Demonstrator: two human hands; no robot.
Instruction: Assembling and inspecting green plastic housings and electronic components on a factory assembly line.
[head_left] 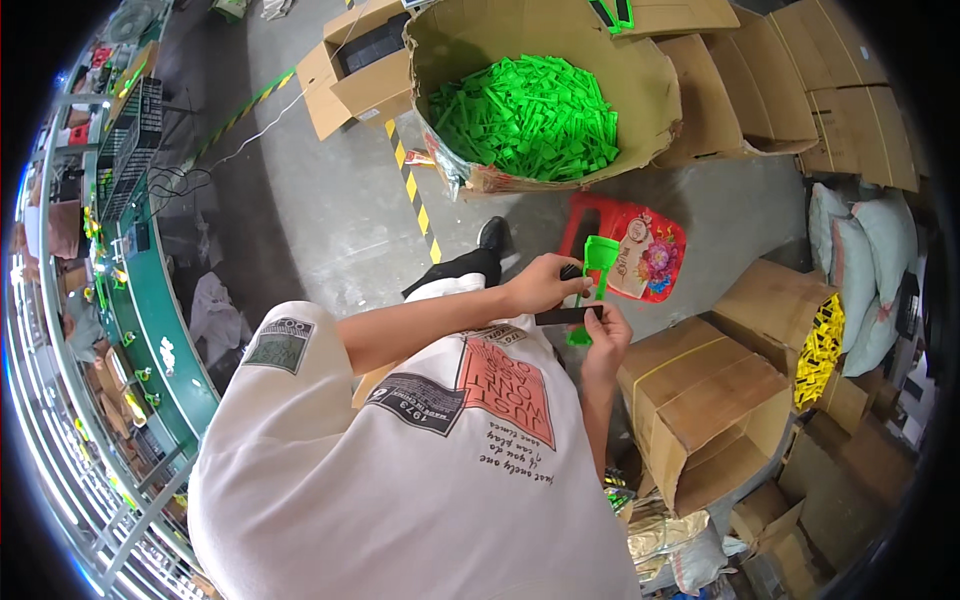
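In front of my body I hold a bright green plastic part (601, 252) with a wide frame-like head and a narrow shaft. My left hand (538, 284) pinches it at the shaft, and a small dark piece shows by those fingers. My right hand (608, 338) is closed on the end of a flat black strip (568, 316), which lies across the green part. The green part's lower end shows under the strip. How the two pieces meet is partly hidden by my fingers. Ahead, a large cardboard bin (665, 110) holds a heap of green plastic pieces (530, 115).
Beyond my hands stands a red stool (668, 225) with a flower print. Cardboard boxes (700, 400) and white sacks (850, 260) line the right, near a box of yellow pieces (820, 350). At left runs a green workbench (170, 340). Striped tape (410, 185) marks the floor.
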